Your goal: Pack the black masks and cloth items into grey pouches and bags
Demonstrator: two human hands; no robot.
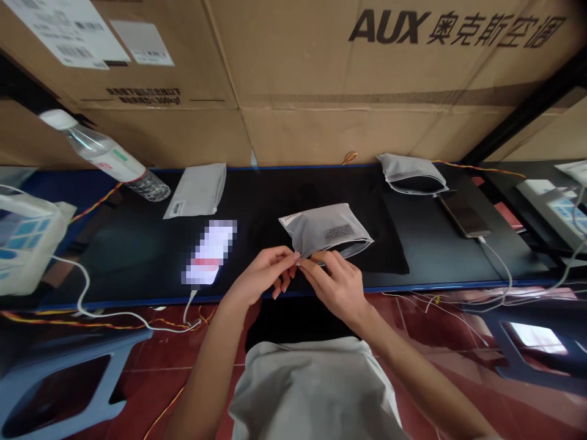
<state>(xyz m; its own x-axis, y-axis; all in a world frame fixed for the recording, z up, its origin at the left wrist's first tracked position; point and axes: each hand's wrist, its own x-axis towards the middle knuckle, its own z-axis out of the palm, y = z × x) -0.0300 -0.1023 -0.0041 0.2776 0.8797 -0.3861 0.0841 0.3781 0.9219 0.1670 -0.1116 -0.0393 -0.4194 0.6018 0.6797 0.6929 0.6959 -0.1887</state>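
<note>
A frosted zip pouch (323, 225) with small dark print lies on the black tabletop in front of me, its near edge gaping on the right. My left hand (270, 269) pinches the pouch's near left corner between thumb and forefinger. Beside it, touching or almost touching, my right hand (334, 281) closes its fingertips on the same near edge. The small part between the fingertips, perhaps a slider, is too small to make out.
Two more frosted pouches, a flat left pouch (197, 189) and a gaping right pouch (410, 174), lie farther back. A lit phone (211, 250), a dark phone (464, 214) with a white cable (504, 269) and a leaning bottle (114, 159) surround them. A large cardboard box (293, 134) stands behind.
</note>
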